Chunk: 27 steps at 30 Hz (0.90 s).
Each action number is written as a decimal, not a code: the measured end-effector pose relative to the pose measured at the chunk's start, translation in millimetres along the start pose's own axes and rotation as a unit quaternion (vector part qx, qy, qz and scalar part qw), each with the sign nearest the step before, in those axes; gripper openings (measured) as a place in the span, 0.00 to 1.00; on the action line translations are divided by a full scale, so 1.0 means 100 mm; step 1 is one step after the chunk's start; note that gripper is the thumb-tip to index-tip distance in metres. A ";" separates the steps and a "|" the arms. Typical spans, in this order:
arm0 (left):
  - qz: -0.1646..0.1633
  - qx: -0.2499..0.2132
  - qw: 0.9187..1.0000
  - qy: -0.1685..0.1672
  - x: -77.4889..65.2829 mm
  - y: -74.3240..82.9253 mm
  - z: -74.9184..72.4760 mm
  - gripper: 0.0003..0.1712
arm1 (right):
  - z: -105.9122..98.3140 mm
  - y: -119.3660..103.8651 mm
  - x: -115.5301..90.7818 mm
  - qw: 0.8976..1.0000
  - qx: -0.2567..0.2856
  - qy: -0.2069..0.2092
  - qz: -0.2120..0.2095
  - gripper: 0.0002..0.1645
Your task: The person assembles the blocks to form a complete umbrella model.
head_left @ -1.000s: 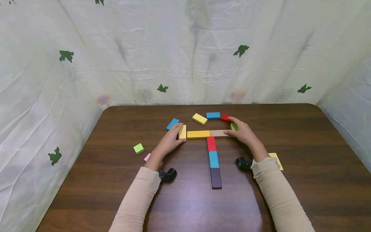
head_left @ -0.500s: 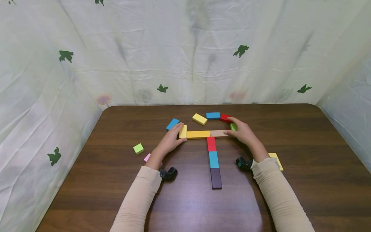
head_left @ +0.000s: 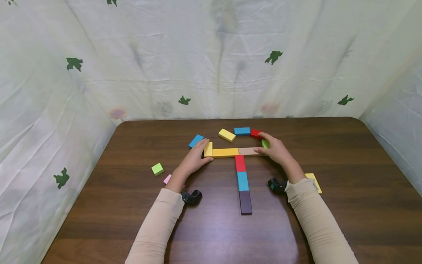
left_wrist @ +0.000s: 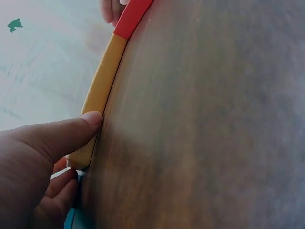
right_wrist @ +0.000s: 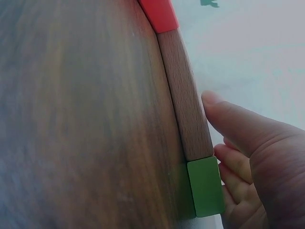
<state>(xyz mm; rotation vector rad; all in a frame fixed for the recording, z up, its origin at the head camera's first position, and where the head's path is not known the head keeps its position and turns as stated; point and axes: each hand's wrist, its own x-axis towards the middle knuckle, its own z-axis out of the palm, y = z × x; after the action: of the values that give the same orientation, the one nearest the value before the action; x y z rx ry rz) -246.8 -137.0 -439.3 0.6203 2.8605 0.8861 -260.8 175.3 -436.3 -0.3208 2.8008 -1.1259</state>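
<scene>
My left hand point(head_left: 192, 158) holds a pale yellow block point(head_left: 208, 149) at the left end of a row, thumb on the near side and fingertips at its far end. It meets a darker yellow block point(head_left: 225, 153). To the right lies a plain wooden block point(head_left: 248, 151), its right part covered by my right hand point(head_left: 278, 149). That hand's thumb touches the wooden block, and its fingers curl round a green block point(right_wrist: 206, 187) set at the wooden one's end. Below the row's middle runs a column: a red block point(head_left: 240, 163), a light blue block point(head_left: 242, 181) and a dark purple block point(head_left: 245, 202).
Behind the row lie a blue block point(head_left: 196, 141), a yellow block point(head_left: 226, 135), another blue block point(head_left: 242, 131) and a red block point(head_left: 255, 133). A small green block point(head_left: 157, 169) and a pink block point(head_left: 167, 179) are at left, a yellow block point(head_left: 314, 182) by the right sleeve.
My left hand has slid the pale yellow block slightly right, closing its gap to the darker yellow block. The right hand has stayed in place.
</scene>
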 end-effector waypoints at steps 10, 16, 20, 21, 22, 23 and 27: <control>0.004 -0.016 0.999 0.044 0.04 0.08 -0.04 0.40 | 0.00 0.00 0.02 1.000 0.004 -0.003 0.002 0.42; 0.000 -0.006 0.998 0.063 0.16 0.12 -0.01 0.38 | 0.00 0.01 0.02 1.000 0.005 -0.001 0.002 0.43; -0.003 0.002 0.998 0.069 0.27 0.14 0.00 0.37 | 0.01 0.01 0.02 1.000 0.006 -0.002 0.000 0.43; -0.004 0.001 0.998 0.069 0.29 0.15 0.00 0.37 | 0.01 0.01 0.01 1.000 0.006 -0.003 0.000 0.43; -0.003 0.002 0.998 0.069 0.32 0.16 0.00 0.37 | 0.00 0.01 0.01 1.000 0.007 -0.004 0.001 0.43; -0.004 0.003 0.998 0.069 0.35 0.16 0.00 0.37 | 0.00 0.01 0.01 1.000 0.008 -0.004 0.002 0.43; -0.006 0.003 0.998 0.062 0.46 0.20 0.00 0.36 | 0.00 0.01 0.01 1.000 0.010 -0.004 0.004 0.42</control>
<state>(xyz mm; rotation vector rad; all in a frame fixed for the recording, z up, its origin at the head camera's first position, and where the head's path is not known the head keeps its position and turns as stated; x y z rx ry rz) -281.7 -103.7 -426.9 0.5672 2.9745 0.9458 -262.1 176.1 -437.1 -0.3128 2.7794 -1.1477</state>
